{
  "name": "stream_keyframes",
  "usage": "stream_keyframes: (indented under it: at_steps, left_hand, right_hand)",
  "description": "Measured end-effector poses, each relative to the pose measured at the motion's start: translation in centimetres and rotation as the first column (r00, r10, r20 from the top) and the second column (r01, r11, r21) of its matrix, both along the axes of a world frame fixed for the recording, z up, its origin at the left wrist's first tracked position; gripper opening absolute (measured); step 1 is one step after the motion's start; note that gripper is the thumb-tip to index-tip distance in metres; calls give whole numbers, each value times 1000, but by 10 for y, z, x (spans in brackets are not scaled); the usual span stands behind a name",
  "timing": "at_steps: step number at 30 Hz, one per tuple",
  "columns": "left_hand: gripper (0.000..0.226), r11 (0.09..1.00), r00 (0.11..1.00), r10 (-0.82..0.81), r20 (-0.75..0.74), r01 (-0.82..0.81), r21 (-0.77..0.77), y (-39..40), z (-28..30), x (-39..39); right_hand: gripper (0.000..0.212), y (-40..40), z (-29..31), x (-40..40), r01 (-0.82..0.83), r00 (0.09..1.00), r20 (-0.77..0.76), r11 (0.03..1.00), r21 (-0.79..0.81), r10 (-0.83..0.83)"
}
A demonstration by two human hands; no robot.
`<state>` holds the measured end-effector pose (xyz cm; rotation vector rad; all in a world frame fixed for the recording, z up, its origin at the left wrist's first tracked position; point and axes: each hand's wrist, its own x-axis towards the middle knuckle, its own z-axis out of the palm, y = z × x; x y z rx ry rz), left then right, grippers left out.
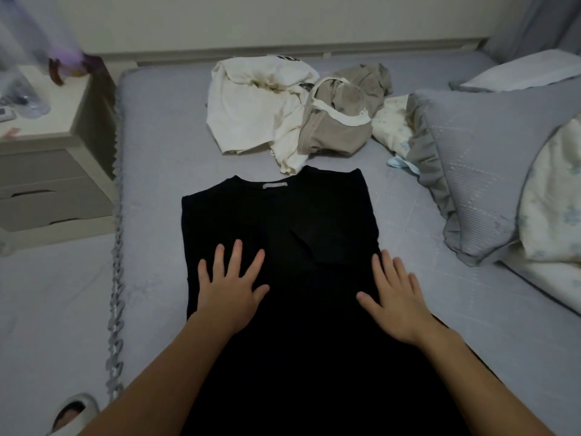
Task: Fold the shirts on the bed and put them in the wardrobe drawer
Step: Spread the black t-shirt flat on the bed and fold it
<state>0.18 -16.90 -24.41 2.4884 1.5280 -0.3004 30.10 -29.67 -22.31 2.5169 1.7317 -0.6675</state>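
Hands flat on the black shirt [279,234], and it looks like smoothing time before the next fold. The shirt lies neck-away on the grey bed [408,215], both sides seemingly turned in already, making a long narrow panel. To do this well, I'd say sweep outward from the middle, press out that ridge on the right half, and keep the side edges parallel before bringing the hem up toward the collar. The left hand [231,284] is spread wide, fingers straight, palm down near the shirt's left edge. The right hand [396,297] is flat too, fingers together and thumb out, resting right at the shirt's right edge. Neither pinches anything. Beyond the collar wait a crumpled cream shirt [248,108] and a beige shirt [339,118], touching each other, still unfolded. No wardrobe drawer in view; a nightstand [47,158] stands left of the bed.
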Motion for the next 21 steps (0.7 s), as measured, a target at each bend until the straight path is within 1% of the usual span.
stream_keyframes:
  at_steps: [2,4,6,8,10,12,13,14,15,16,17,18,19,21]
  left_hand:
    - [75,998,999,21,48,-24,50,-26,2,3]
    - [75,999,997,16,80,-20,46,-62,2,-5]
    - [75,998,998,-6,56,2,70,-100,1,-18]
    - [77,996,1000,2,14,-3,92,-131,1,-28]
    - [80,997,999,15,39,-18,70,-156,3,-32]
    - [86,996,994,42,98,-49,70,-175,12,-35]
    - [88,990,987,87,135,-101,98,-181,19,-40]
    - [88,972,969,170,180,-194,128,-185,24,-47]
    - [87,937,930,289,228,-324,132,-186,29,-57]
    - [84,883,857,429,285,-465,69,-186,32,-68]
    - [79,813,754,559,344,-580,-50,-186,35,-81]
    - [71,747,652,652,387,-640,-179,-186,37,-93]
    - [63,704,588,702,401,-656,-272,-188,38,-103]
    - [53,654,517,756,402,-636,-411,-194,41,-119]
  right_hand:
    - [80,-28,0,-2,50,999,2,997,58,-50]
    - [77,-61,2,-1,53,996,62,997,64,-57]
    - [76,-94,-2,-3,8,988,155,999,36,-13]
    - [74,-121,-4,-7,24,979,200,998,59,-35]
    - [74,-144,-1,-7,112,966,226,991,77,-127]
    - [75,-166,7,-3,251,946,180,960,124,-270]
    - [74,-178,12,0,312,931,144,935,166,-336]
    - [72,-189,15,2,356,914,127,911,209,-386]
    - [68,-199,19,3,394,895,119,887,242,-430]
    - [63,-208,22,6,434,876,98,861,264,-472]
    - [56,-215,26,9,487,856,39,830,273,-515]
    - [47,-220,30,11,549,830,-63,793,266,-554]
    - [39,-223,35,13,610,793,-181,757,236,-582]
    - [24,-225,44,15,682,712,-362,715,151,-602]
